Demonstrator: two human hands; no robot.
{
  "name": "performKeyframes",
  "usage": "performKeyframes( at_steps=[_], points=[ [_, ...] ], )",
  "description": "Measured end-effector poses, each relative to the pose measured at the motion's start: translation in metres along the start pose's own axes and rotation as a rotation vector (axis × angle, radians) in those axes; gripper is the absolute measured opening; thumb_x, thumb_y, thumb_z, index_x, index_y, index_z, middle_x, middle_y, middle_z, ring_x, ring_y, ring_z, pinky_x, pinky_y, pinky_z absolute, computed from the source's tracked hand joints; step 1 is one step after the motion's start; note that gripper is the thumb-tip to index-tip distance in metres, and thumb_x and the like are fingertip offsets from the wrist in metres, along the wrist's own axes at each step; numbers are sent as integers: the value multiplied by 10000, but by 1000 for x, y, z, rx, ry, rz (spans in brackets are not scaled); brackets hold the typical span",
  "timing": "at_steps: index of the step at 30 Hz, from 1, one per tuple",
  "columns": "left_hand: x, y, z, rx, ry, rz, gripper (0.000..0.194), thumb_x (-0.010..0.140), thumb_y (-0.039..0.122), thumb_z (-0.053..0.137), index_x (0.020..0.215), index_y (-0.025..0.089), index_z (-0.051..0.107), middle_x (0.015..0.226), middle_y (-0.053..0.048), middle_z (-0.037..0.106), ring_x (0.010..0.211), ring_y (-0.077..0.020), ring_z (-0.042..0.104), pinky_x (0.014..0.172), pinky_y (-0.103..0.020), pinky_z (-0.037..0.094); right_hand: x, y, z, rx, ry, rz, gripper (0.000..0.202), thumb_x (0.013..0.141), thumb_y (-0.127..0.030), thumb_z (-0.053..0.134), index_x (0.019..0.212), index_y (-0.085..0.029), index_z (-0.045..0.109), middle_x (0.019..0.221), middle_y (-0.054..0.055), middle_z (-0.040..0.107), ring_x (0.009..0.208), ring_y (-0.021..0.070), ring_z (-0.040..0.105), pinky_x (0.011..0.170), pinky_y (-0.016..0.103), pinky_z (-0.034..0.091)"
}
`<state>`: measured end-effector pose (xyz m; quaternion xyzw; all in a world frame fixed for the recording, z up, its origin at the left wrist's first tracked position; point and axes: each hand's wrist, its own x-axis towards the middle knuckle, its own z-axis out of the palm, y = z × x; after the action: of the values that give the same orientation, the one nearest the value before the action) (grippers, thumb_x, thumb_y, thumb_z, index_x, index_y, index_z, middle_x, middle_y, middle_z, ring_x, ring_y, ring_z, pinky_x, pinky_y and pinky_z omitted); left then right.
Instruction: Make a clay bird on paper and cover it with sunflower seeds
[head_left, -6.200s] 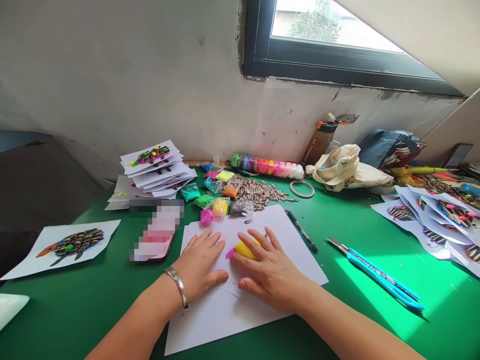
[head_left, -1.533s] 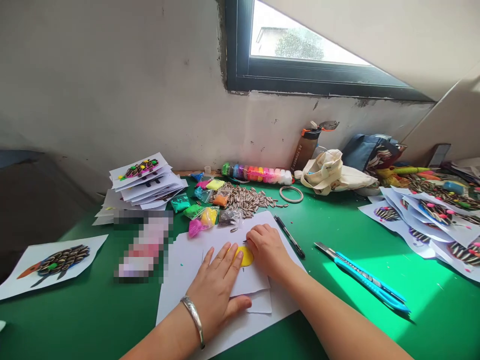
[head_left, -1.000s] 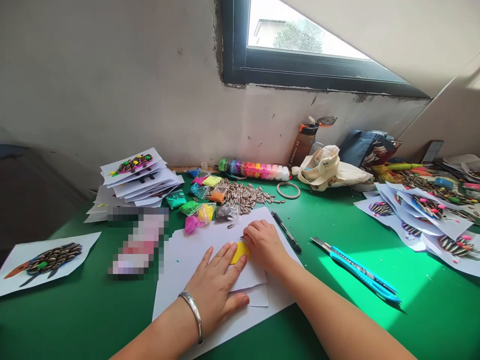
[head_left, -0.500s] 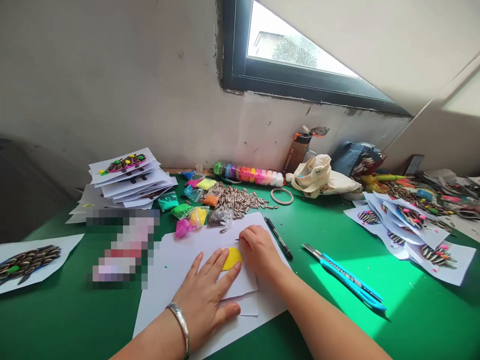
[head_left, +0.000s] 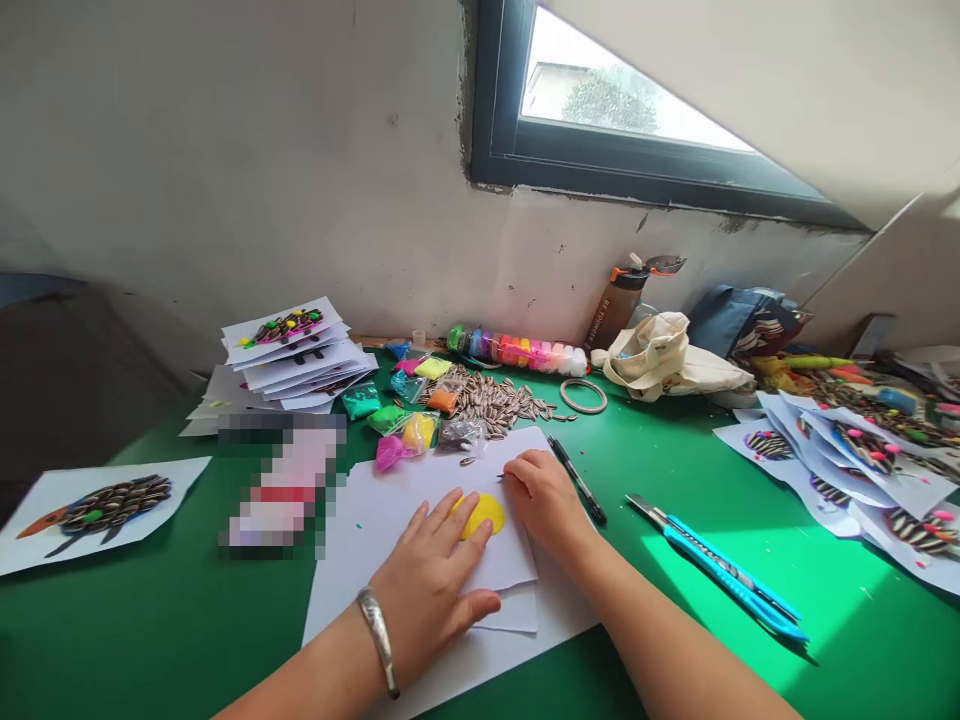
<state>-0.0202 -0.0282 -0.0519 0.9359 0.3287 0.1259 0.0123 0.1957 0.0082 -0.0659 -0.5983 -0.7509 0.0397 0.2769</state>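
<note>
Left grip open, flat on yellow disc; right grip curled closed (contents unclear).

Under the left fingers, clay on a slip, on top of sheets. Just right of the clay, the right fingers. Right of these, a pen, then a knife, and farther right, papers. Beyond the fingers, bags, with seeds behind to the right, and a pack behind those. Right of the seeds, a ring; beyond it, a tote before a bottle. Far left of the fingers, a picture; beyond it to the right, a stack.
</note>
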Motion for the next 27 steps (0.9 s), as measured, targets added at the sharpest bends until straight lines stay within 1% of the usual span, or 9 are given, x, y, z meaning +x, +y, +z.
performKeyframes(
  at_steps=[1,3,6,9,12,14,16,23,27],
  points=[
    [1,-1,-3,-1,34,19,500,913,467,514,1336,201,528,1438,-137,477,1334,-349,408,1025,-545,432,0,0,0,-10,-6,-7,218,889,-111,513,819,-206,697,844,45,639,837,176,532,778,271,392],
    [3,-3,-11,7,117,29,423,924,380,516,1288,172,572,1354,-135,567,1272,-337,491,1020,-546,445,0,1,1,-24,-14,-14,231,887,-112,517,827,-225,710,838,38,643,831,175,524,774,269,388],
    [5,-11,-22,9,234,31,347,942,303,479,1211,139,624,1244,-130,650,1182,-300,580,997,-500,486,-1,2,2,-18,-14,-11,260,891,-101,502,878,-235,724,857,42,652,841,178,521,777,273,390],
    [5,-28,-29,27,357,-31,307,946,264,468,1143,127,660,1121,-118,714,1057,-260,658,948,-440,530,-1,2,1,14,-24,4,294,895,-84,476,920,-232,729,879,50,661,876,186,530,792,280,399],
    [4,-47,-32,55,437,-109,285,945,259,467,1074,140,692,1044,-103,741,998,-248,685,934,-422,538,-2,3,0,42,-33,10,310,882,-66,469,956,-221,726,903,58,669,914,196,535,814,292,409],
    [4,-55,-33,56,457,-136,285,941,264,467,1049,145,703,1016,-97,748,973,-243,694,922,-411,543,-2,4,0,55,-27,9,320,870,-53,466,973,-213,723,912,62,671,924,200,536,821,298,415],
    [4,-59,-32,56,463,-144,284,941,261,464,1035,145,706,1001,-93,752,956,-235,699,915,-399,545,-3,5,1,72,-15,9,322,865,-51,465,983,-209,720,913,62,670,916,199,539,820,299,423],
    [4,-57,-28,10,405,-157,302,953,259,419,1021,162,696,988,-81,753,932,-219,700,902,-392,548,-6,4,2,99,-7,13,292,875,-81,480,1005,-198,714,931,68,674,931,204,553,851,315,440],
    [3,-61,-23,-1,358,-203,322,945,271,394,986,171,697,965,-89,748,917,-232,693,875,-397,551,-3,2,-3,79,-33,44,299,862,-72,480,993,-197,718,934,59,690,913,188,579,838,296,454]
  ],
)
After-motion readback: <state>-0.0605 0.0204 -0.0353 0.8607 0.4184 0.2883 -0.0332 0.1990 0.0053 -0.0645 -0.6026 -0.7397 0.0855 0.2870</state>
